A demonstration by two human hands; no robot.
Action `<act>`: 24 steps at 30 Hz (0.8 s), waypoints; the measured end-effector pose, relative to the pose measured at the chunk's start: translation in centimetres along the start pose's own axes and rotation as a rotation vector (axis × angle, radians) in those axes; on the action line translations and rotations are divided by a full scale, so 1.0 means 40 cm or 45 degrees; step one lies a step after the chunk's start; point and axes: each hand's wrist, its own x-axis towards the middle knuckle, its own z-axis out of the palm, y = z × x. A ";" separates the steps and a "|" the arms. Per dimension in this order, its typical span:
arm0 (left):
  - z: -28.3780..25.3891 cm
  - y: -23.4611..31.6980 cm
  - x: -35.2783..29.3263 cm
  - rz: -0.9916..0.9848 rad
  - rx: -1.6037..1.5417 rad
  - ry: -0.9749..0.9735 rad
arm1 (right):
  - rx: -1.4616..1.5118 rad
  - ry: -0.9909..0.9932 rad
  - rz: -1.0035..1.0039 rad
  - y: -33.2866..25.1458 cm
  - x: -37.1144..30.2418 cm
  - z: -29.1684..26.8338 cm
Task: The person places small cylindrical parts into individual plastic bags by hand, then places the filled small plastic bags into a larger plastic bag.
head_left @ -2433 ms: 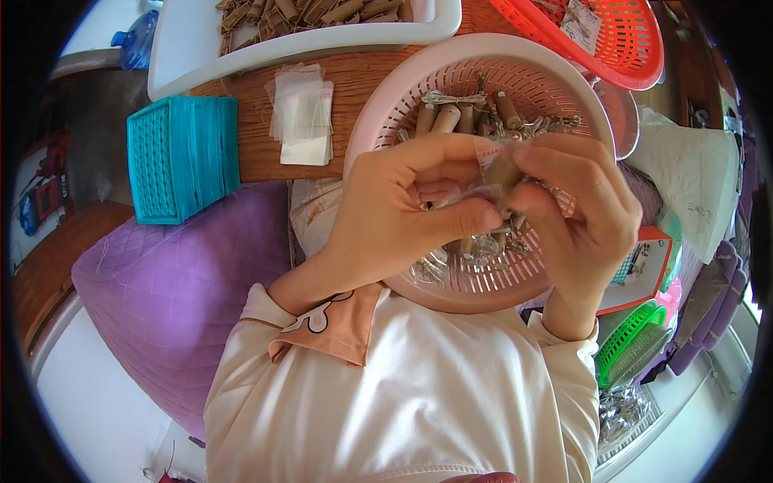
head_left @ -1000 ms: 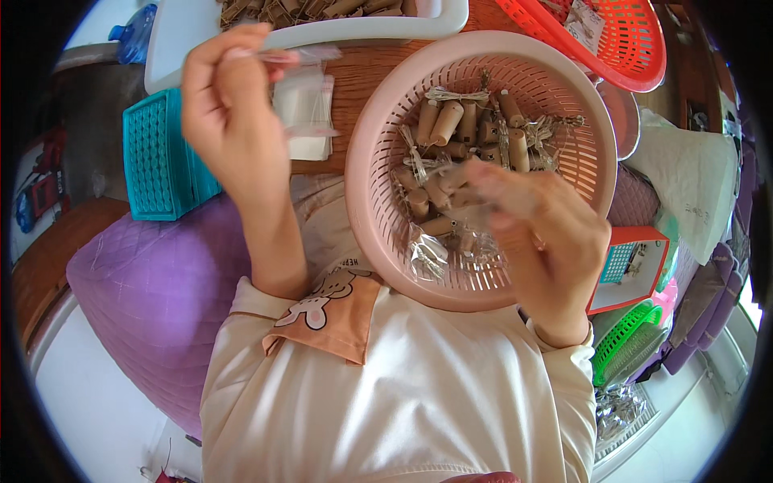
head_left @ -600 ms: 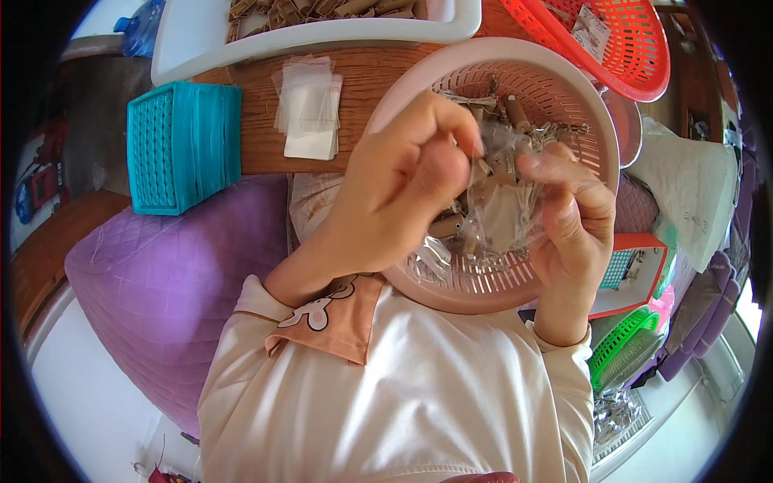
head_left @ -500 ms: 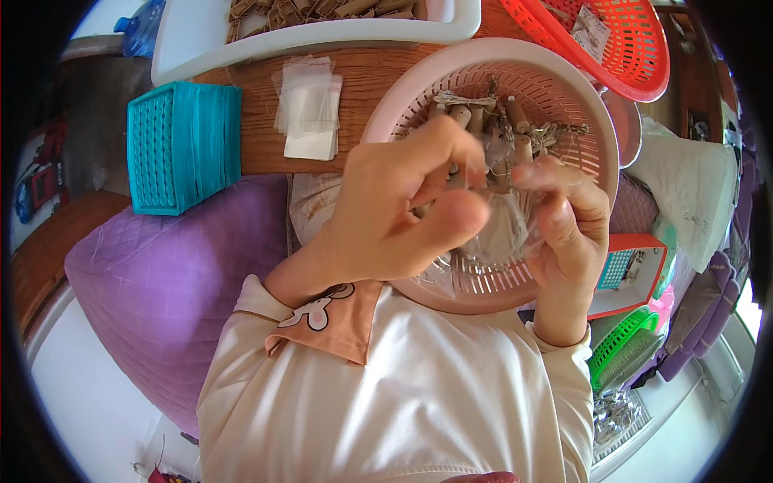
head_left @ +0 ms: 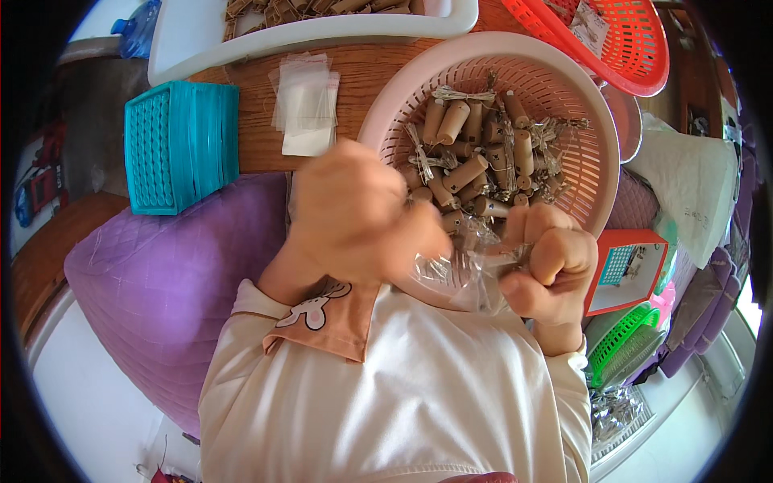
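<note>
My right hand (head_left: pixel 555 262) is curled closed on a clear plastic bag (head_left: pixel 481 278), which hangs over the near rim of the pink basket (head_left: pixel 378 109). My left hand (head_left: pixel 350 217) is left of the bag and smeared by motion, so its fingers and anything in them are unclear. Beyond both hands, the basket holds several tan cork-like cylinders (head_left: pixel 465 173), many with thin coiled wires beside them. What is inside the bag is hard to make out.
At the back stands a white tray (head_left: pixel 322 47) of brown pieces. Small clear bags (head_left: pixel 307 105) lie on the wooden table (head_left: pixel 362 68), beside stacked teal trays (head_left: pixel 181 149). A red basket (head_left: pixel 640 48) is at the far right; an orange-red box (head_left: pixel 624 274) sits lower right.
Both hands have moved nearer to me, the left one also leftward. My right fingers have curled in more, bringing the bag nearer. More of the cylinders in the basket now shows.
</note>
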 end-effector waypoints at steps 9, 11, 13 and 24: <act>-0.097 -0.120 -0.104 -1.258 0.524 -0.135 | -1.207 -0.324 0.474 -0.055 0.032 -0.063; -0.099 -0.156 -0.164 -1.242 0.670 -0.272 | -1.425 -0.064 0.412 -0.028 0.059 -0.074; -0.097 -0.165 -0.184 -1.374 0.839 -0.489 | -1.626 0.201 0.337 -0.007 0.077 -0.081; -0.121 -0.204 -0.201 -1.598 0.611 -0.347 | -1.265 0.214 0.144 -0.028 0.094 -0.111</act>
